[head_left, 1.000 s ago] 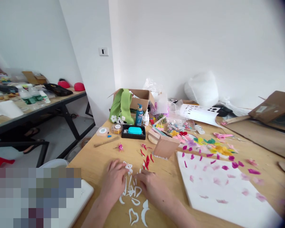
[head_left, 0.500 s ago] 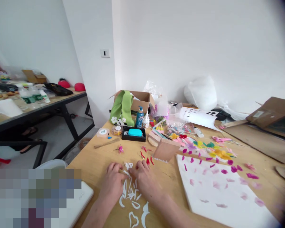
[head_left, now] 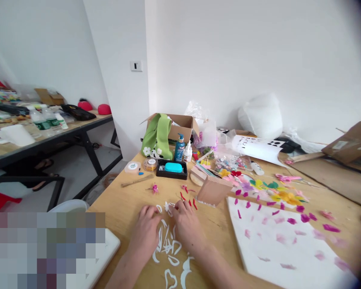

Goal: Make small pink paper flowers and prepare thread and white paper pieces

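White cut-out strips and curved pieces (head_left: 167, 245) lie in a loose column on the wooden table. My left hand (head_left: 148, 225) rests at the column's left side, fingers curled together beside a small white loop (head_left: 159, 208); whether they hold anything is hidden. Across from it, my right hand (head_left: 185, 221) has its fingertips bent onto a small white cut-out piece (head_left: 169, 207) at the column's far end. Closer to me are a wavy ring-shaped piece (head_left: 170, 277) and a long curved piece (head_left: 185, 273). Several red slivers (head_left: 190, 202) lie just beyond my right hand.
A white board (head_left: 267, 241) with pink and purple petals lies at right. Beyond my hands stand a small wooden block (head_left: 214, 190), a black tray (head_left: 171, 175), a blue pump bottle (head_left: 179, 148) and a green bag (head_left: 157, 138). Another white board (head_left: 110, 245) is at left.
The view has shifted slightly left. The white pieces between my hands have spread apart a little, and a small loop now shows beside my left fingertips. Both hands stay near the column's far end.
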